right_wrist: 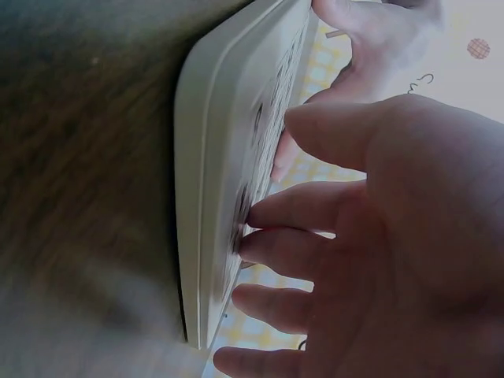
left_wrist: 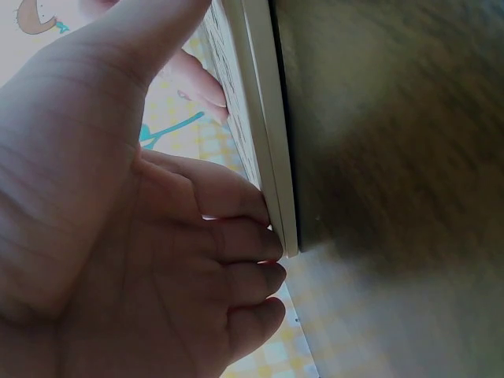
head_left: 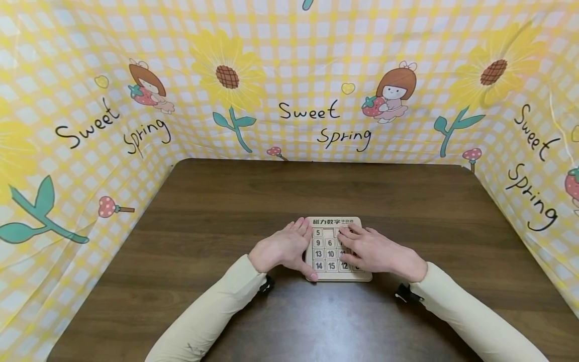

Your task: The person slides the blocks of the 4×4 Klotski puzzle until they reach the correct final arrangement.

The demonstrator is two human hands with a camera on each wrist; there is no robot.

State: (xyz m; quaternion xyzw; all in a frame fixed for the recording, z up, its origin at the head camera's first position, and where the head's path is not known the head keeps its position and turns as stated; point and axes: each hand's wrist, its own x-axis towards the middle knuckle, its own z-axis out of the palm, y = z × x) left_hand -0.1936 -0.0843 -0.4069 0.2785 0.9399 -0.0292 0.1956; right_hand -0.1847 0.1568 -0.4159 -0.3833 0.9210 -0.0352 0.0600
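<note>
A pale wooden number slide puzzle (head_left: 339, 276) lies flat on the table, with several numbered tiles in its frame. Its top row shows a gap (head_left: 328, 233) right of the 5 tile (head_left: 318, 233). My left hand (head_left: 286, 245) holds the puzzle by its left side, thumb at the near corner and fingers along the edge. In the left wrist view those fingertips (left_wrist: 272, 244) touch the frame's side. Over the right-hand tiles lies my right hand (head_left: 373, 249), its extended fingertips touching them. Some right-hand tiles are hidden beneath it.
The dark wood table (head_left: 235, 196) extends around the puzzle. A yellow checked cloth (head_left: 289, 75) with flowers and lettering stands behind it and along both sides. Black straps (head_left: 267, 284) show at both wrists.
</note>
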